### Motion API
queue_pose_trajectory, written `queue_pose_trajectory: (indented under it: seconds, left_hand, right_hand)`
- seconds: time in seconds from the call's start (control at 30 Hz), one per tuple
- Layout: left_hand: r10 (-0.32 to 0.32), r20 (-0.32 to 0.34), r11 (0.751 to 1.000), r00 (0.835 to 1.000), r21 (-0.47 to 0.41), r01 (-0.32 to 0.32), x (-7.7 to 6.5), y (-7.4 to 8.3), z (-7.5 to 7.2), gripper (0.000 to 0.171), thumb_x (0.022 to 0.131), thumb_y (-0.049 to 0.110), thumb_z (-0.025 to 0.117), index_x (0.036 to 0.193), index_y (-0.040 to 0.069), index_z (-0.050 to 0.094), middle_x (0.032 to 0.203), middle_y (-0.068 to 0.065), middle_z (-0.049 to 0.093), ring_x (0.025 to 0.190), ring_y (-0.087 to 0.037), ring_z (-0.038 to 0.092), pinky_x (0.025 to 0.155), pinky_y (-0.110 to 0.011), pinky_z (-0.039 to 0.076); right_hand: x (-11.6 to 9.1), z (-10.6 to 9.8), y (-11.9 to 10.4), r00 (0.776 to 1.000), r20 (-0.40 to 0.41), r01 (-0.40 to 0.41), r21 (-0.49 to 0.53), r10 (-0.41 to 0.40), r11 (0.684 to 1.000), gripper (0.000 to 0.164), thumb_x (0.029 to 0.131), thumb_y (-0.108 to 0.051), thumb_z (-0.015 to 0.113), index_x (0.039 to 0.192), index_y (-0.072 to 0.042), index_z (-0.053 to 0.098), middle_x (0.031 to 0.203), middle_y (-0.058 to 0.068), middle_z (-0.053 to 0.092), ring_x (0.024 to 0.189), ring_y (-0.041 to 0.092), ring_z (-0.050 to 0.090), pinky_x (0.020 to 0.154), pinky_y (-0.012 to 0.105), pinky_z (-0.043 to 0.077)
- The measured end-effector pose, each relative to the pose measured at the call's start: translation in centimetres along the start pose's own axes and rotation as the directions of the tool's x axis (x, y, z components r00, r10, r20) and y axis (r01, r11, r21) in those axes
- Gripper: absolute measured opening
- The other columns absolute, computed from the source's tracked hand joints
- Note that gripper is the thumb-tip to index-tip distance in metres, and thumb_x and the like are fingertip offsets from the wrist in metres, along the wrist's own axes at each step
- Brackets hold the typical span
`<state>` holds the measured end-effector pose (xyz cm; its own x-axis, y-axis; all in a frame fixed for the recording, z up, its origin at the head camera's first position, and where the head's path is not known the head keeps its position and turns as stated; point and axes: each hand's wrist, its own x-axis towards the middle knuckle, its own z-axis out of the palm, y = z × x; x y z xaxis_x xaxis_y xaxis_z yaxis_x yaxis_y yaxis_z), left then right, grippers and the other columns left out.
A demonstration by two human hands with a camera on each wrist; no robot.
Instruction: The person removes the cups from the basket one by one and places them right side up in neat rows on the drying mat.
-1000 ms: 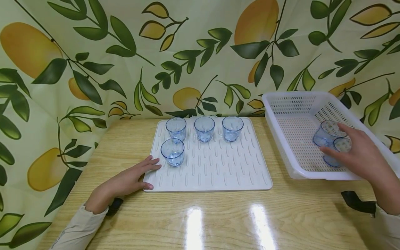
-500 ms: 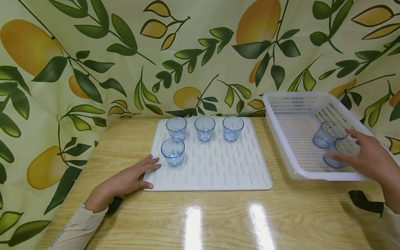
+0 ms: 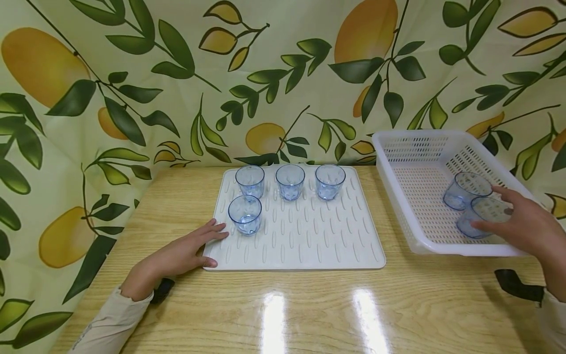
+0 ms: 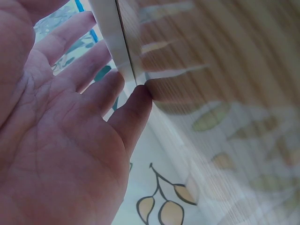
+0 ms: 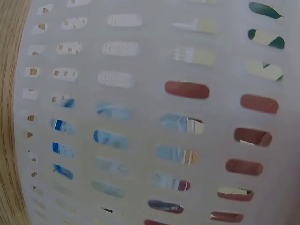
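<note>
My left hand (image 3: pixel 181 255) rests at the left edge of a white ribbed drying mat (image 3: pixel 309 241), its fingers fairly straight. In the left wrist view, the fingertips of this hand (image 4: pixel 75 122) touch the mat's edge. A clear blue glass (image 3: pixel 245 216) stands just beyond these fingers, and three more line the mat's back edge, among them a middle glass (image 3: pixel 289 184). Inside the white basket (image 3: pixel 420 241), my right hand (image 3: pixel 526 226) holds the nearer blue glass (image 3: pixel 473 221) between thumb and fingers. Another glass (image 3: pixel 464 191) stands right behind it. Basket wall hides this grasp in the right wrist view.
The slotted basket wall (image 5: pixel 145 93) fills the right wrist view. A wooden table (image 3: pixel 318 305) carries mat and basket, with bare wood in front of them. Behind rises a lemon-patterned cloth (image 3: pixel 274 78).
My right hand has shifted a little to the right and its thumb and fingers have closed around the nearer glass. That glass has nudged slightly. The left hand stays put.
</note>
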<state>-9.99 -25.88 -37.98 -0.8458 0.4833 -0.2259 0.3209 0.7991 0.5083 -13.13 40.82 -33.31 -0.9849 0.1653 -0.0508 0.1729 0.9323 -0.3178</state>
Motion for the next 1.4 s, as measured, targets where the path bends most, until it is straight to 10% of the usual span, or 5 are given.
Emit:
queue_pose_trajectory:
  seconds: [0.6,1.03,1.4]
  left_hand:
    - [-0.008,0.001,1.0,1.0,0.0,0.008,0.0,0.2,-0.1,0.069,0.088,0.033,0.072,0.15,0.016,0.046,0.165,-0.008,0.028,0.154,-0.041,0.014,0.117,-0.064,0.025]
    - [-0.004,0.004,1.0,1.0,0.008,0.004,-0.1,0.1,0.0,0.068,0.088,0.033,0.072,0.149,0.016,0.047,0.164,-0.009,0.029,0.153,-0.042,0.015,0.117,-0.064,0.025]
    - [0.009,0.0,1.0,1.0,0.009,-0.009,0.0,-0.1,0.0,0.067,0.089,0.035,0.072,0.149,0.017,0.047,0.164,-0.008,0.03,0.153,-0.041,0.015,0.117,-0.064,0.025]
  right_hand:
    - [-0.1,0.6,-2.1,0.988,0.027,0.15,0.071,-0.152,0.986,0.108,0.08,-0.03,0.083,0.154,0.008,0.015,0.133,0.05,0.037,0.114,0.067,0.04,0.087,0.076,0.038]
    - [0.4,1.2,-2.2,0.94,0.209,0.253,0.104,-0.27,0.962,0.102,0.085,-0.04,0.078,0.151,0.011,0.02,0.133,0.048,0.043,0.116,0.065,0.048,0.084,0.066,0.048]
    - [0.4,0.8,-2.4,0.962,0.153,0.218,0.059,-0.224,0.974,0.101,0.079,-0.045,0.082,0.144,0.013,0.032,0.13,0.043,0.049,0.112,0.06,0.051,0.082,0.063,0.045]
